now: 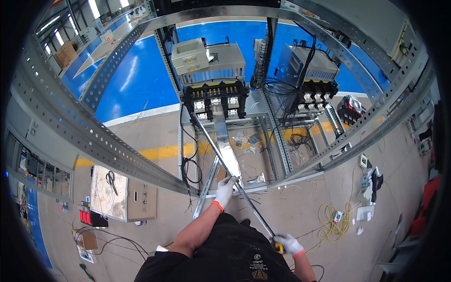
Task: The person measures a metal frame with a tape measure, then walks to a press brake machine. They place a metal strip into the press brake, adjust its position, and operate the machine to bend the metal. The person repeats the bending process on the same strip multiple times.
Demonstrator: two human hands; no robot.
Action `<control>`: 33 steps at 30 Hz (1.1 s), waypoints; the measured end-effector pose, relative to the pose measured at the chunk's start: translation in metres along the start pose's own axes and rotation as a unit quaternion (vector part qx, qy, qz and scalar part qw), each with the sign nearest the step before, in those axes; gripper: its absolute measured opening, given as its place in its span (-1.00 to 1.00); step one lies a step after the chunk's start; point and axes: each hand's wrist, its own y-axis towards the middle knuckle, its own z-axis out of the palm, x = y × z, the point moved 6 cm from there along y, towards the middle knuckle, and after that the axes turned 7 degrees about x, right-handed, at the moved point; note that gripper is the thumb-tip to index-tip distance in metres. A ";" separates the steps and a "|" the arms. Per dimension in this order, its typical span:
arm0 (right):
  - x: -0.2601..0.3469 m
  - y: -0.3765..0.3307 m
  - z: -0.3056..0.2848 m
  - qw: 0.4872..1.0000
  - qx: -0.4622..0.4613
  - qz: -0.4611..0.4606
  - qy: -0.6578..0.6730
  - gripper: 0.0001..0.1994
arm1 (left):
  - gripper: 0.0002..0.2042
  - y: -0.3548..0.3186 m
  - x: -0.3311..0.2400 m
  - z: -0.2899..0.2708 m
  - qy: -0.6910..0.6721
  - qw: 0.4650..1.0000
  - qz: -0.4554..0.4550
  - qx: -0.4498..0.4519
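White gloves (226,187) with orange cuffs, black short-sleeved shirt (230,256).

I count two white gloves, one on my left hand (226,187) and one on my right hand (287,243). One tape measure (235,181) runs between them. Two grey drive units sit in the frame's upper middle, the left drive unit (209,61) and the right drive unit (310,63). One cardboard box (123,193) lies lower left, with one pair of scissors (112,181) on it. One coil of yellow cable (332,224) lies lower right.
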 end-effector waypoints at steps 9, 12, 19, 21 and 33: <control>-0.155 -0.115 -0.006 0.984 -0.091 0.090 0.127 -0.66 | -0.58 -0.001 0.001 -0.010 0.001 1.000 0.011 -0.014; -0.140 -0.105 0.003 0.979 -0.124 0.086 0.140 -0.67 | -0.55 -0.003 -0.002 -0.015 0.000 0.999 0.020 -0.032; -0.100 -0.096 0.005 0.990 -0.132 0.054 0.014 -0.68 | -0.58 -0.004 -0.001 -0.026 0.012 1.000 0.003 -0.013; -0.102 -0.081 -0.001 0.990 -0.116 0.003 0.076 -0.72 | -0.64 0.005 0.003 -0.033 0.009 1.000 0.028 -0.002; 0.040 0.033 0.034 0.956 -0.077 -0.236 0.154 -0.73 | -0.56 0.004 -0.003 -0.021 0.016 0.998 0.048 -0.024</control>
